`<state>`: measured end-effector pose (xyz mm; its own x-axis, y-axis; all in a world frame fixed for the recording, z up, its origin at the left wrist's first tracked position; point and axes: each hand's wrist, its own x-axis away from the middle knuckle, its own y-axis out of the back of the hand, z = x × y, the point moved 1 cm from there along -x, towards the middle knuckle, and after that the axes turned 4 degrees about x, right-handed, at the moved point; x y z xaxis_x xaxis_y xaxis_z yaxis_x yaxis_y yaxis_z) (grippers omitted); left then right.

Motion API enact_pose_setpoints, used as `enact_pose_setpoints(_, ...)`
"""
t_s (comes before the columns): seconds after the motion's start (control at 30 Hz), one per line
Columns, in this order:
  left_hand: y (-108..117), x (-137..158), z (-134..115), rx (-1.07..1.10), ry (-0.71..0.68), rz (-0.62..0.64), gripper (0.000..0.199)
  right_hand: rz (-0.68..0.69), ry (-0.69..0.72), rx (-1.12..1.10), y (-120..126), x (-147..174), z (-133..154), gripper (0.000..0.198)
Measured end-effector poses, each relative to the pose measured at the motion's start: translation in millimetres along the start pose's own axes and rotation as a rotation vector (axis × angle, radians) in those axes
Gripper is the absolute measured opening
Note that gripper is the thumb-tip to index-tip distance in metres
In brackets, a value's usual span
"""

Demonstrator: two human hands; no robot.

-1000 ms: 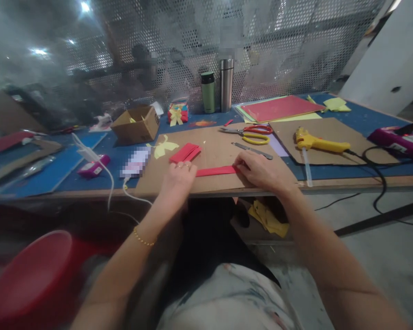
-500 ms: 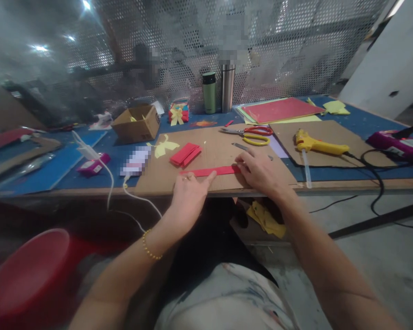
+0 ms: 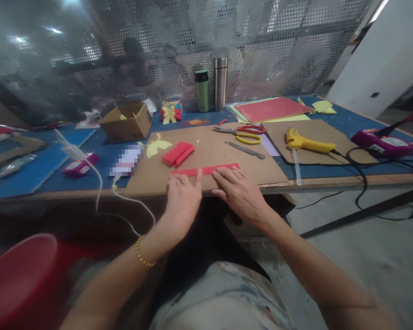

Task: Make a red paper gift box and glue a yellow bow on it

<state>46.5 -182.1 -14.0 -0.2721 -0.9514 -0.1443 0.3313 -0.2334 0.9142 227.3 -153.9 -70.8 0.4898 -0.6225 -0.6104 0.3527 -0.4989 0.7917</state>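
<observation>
A long folded red paper strip (image 3: 206, 170) lies near the front edge of a brown cardboard sheet (image 3: 147, 176). My left hand (image 3: 184, 199) holds down its left part, fingers bent at the strip's lower edge and one finger lying across it. On the right part, my right hand (image 3: 239, 192) rests with its fingers stretched out flat and the thumb apart. Just behind the strip sits a folded red paper piece (image 3: 178, 154). Farther right on the cardboard are a bare metal cutter blade or knife (image 3: 245, 150) and scissors (image 3: 244, 133) with red and yellow handles.
A yellow glue gun (image 3: 308, 142) lies on cardboard at right, its black cable trailing over the table edge. Yellow paper cutouts (image 3: 158, 145), a small cardboard box (image 3: 125, 123), a green tumbler (image 3: 202, 91) and a steel flask (image 3: 220, 85) stand behind. White cables (image 3: 98, 183) hang at left.
My right hand has moved left and down from the strip's right end, and its bent fingers have straightened flat onto the paper. The knife beneath it now shows fully. The view has shifted slightly right.
</observation>
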Motion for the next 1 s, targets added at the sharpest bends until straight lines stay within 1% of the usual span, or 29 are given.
enact_pose_setpoints(0.1,-0.7,2.0,-2.4,-0.003,0.012,-0.011,0.063,-0.023,-0.046,0.058,2.2,7.1,-8.9,0.046)
enact_pose_setpoints(0.17,-1.0,2.9,-3.0,-0.012,0.018,-0.020,0.062,-0.013,-0.056,0.077,2.8,9.2,-10.9,0.047)
enact_pose_setpoints(0.27,-3.3,4.8,-1.5,-0.004,0.037,-0.064,0.057,0.020,-0.052,0.086,3.0,10.8,-9.4,0.048)
enact_pose_setpoints(0.37,-7.7,7.3,4.1,-0.007,0.052,-0.117,0.052,0.024,-0.057,0.095,4.6,11.0,-6.6,0.048)
enact_pose_setpoints(0.47,-12.1,8.3,13.3,-0.053,-0.002,-0.193,0.049,0.021,-0.057,0.089,8.4,5.6,-7.9,0.043)
enact_pose_setpoints(0.53,-14.4,6.9,21.6,-0.055,-0.055,-0.233,0.048,0.048,-0.039,0.077,11.5,-2.6,-12.3,0.036)
enact_pose_setpoints(0.6,-15.8,3.7,31.5,-0.022,-0.085,-0.231,0.046,0.098,-0.001,0.054,14.5,-13.0,-19.0,0.031)
enact_pose_setpoints(0.67,-16.0,-1.0,42.3,0.033,-0.097,-0.201,0.039,0.138,0.032,0.029,17.1,-22.9,-27.2,0.033)
enact_pose_setpoints(0.8,-14.2,-12.8,60.6,0.147,-0.108,-0.150,0.025,0.121,0.073,-0.009,19.4,-34.8,-43.3,0.035)
enact_pose_setpoints(0.87,-14.3,-19.6,65.6,0.180,-0.111,-0.165,0.021,0.109,0.095,-0.064,18.5,-37.4,-48.8,0.035)
enact_pose_setpoints(0.93,-15.9,-26.6,67.5,0.196,-0.123,-0.207,0.018,0.115,0.114,-0.142,16.6,-39.3,-52.0,0.034)
enact_pose_setpoints(1.0,-19.0,-32.8,66.5,0.213,-0.178,-0.240,0.017,0.134,0.126,-0.200,15.0,-41.1,-53.5,0.034)
